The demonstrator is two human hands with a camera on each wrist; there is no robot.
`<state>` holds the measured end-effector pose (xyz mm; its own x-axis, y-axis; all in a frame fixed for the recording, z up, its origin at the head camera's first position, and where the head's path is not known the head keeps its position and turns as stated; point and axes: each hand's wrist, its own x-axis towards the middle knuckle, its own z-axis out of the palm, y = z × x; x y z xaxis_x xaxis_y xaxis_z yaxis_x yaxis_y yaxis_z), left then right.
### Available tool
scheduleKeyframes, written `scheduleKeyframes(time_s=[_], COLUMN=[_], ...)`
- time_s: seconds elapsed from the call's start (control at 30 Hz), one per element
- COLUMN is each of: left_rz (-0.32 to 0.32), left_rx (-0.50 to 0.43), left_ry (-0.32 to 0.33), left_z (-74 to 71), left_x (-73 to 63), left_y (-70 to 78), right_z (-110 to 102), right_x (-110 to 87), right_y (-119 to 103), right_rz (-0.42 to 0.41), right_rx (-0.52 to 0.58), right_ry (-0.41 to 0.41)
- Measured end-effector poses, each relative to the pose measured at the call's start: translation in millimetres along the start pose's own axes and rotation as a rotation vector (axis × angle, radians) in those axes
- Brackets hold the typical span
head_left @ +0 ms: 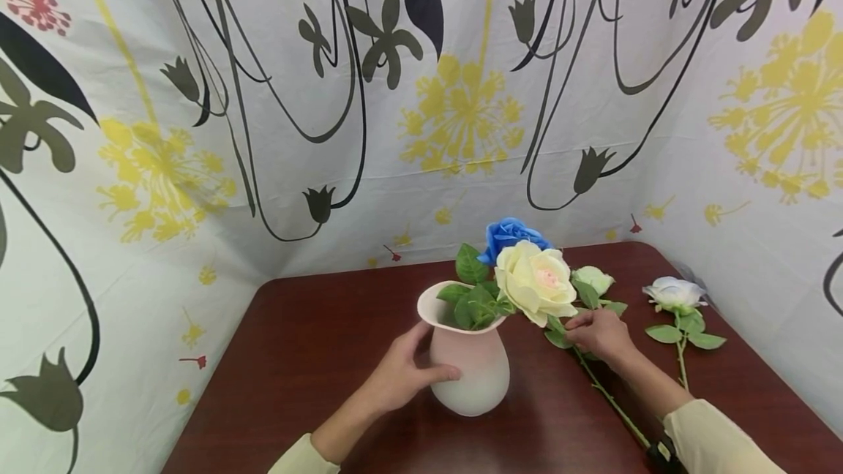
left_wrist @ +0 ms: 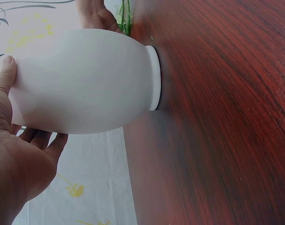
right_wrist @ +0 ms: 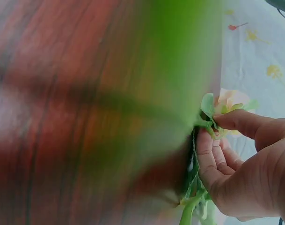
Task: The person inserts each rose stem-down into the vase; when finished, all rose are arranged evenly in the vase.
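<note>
In the head view, a pale vase (head_left: 470, 375) with a flared rim stands upright on the table. My left hand (head_left: 402, 371) grips its side, thumb in front and fingers partly hidden behind. A blue rose (head_left: 514, 236) leans over the vase's rim, among green leaves in its mouth. My right hand (head_left: 601, 335) pinches the stem of a cream rose (head_left: 536, 280) just below its head. That stem (head_left: 612, 402) slants down toward the right sleeve. In the right wrist view, thumb and fingertips meet at the stem, and close greenery is blurred.
Behind the right hand lies a pale green-white rose (head_left: 593, 280). Farther right, a white rose (head_left: 675, 292) with leaves lies along the table's right side. The dark red wooden table (head_left: 316, 357) is bordered by a flower-printed cloth (head_left: 263, 167). A small black object (head_left: 661, 456) is by the right sleeve.
</note>
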<state>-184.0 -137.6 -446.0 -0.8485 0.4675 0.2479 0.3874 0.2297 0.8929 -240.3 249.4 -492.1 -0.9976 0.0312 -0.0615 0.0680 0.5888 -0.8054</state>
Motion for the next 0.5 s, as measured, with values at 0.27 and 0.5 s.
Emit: scheduleKeyframes(time_s=[0.27,0.5], left_rz=[-0.009,-0.007], left_rx=[-0.007,-0.006], left_ry=[-0.004,-0.001], left_z=[0.4,0.5], left_x=[-0.2,-0.4], left_y=[0.8,1.1], right_z=[-15,-39], right_x=[-1.7,-5.6], right_y=[-8,-23], right_rz=[0.062,0.091], right_rx=[0.237,0.484], right_ry=[-0.113,-0.191])
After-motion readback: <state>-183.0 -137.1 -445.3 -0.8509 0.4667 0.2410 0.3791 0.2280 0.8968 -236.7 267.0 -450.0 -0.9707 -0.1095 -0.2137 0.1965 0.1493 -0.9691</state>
